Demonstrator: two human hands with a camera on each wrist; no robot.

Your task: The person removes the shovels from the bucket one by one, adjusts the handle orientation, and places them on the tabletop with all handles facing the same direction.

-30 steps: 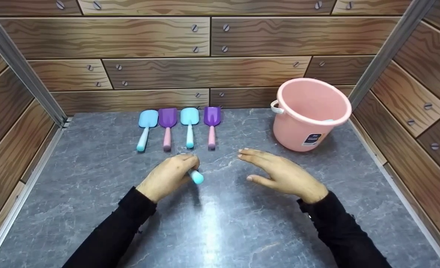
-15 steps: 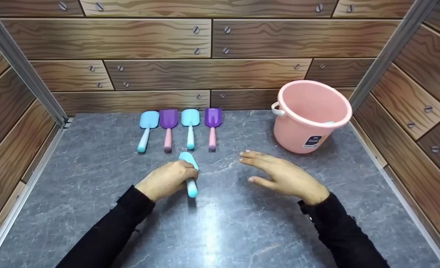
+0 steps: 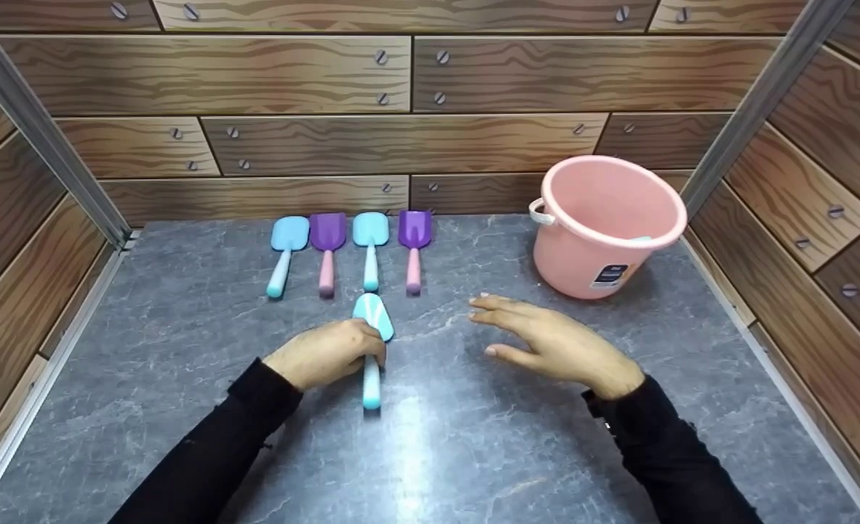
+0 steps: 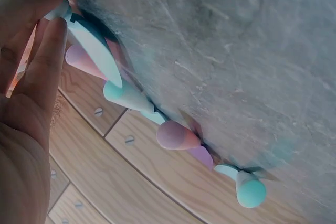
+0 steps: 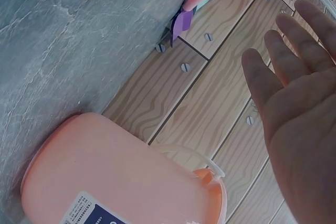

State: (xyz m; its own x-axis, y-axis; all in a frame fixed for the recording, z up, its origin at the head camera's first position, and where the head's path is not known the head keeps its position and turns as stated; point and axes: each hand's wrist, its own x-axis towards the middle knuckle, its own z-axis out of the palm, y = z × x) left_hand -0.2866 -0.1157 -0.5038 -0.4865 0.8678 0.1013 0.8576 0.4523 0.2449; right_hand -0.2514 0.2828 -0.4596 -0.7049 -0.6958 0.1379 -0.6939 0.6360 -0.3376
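My left hand (image 3: 329,354) pinches a light-blue toy shovel (image 3: 371,386) where handle meets blade. Its handle points toward me and its blade away, close over the grey tabletop. In the left wrist view thumb and finger meet at the neck, with the pale blade (image 4: 97,51) seen edge-on. My right hand (image 3: 557,342) hovers over the table with fingers straight and holds nothing; in the right wrist view its palm (image 5: 304,114) shows. Beyond the left hand lie a blue shovel (image 3: 289,234), a purple one (image 3: 328,231), another blue one (image 3: 370,229) and another purple one (image 3: 415,229) in a row.
A pink bucket (image 3: 575,262) with a white handle (image 3: 541,212) stands at the back right, beyond my right hand. A bit of something light blue (image 3: 642,239) shows inside it. Wood-patterned walls (image 3: 313,145) close off the back and both sides.
My left hand has come slightly toward me and lowered the blue shovel from tilted to nearly flat; its blade now shows in front of the row. The right hand has barely moved.
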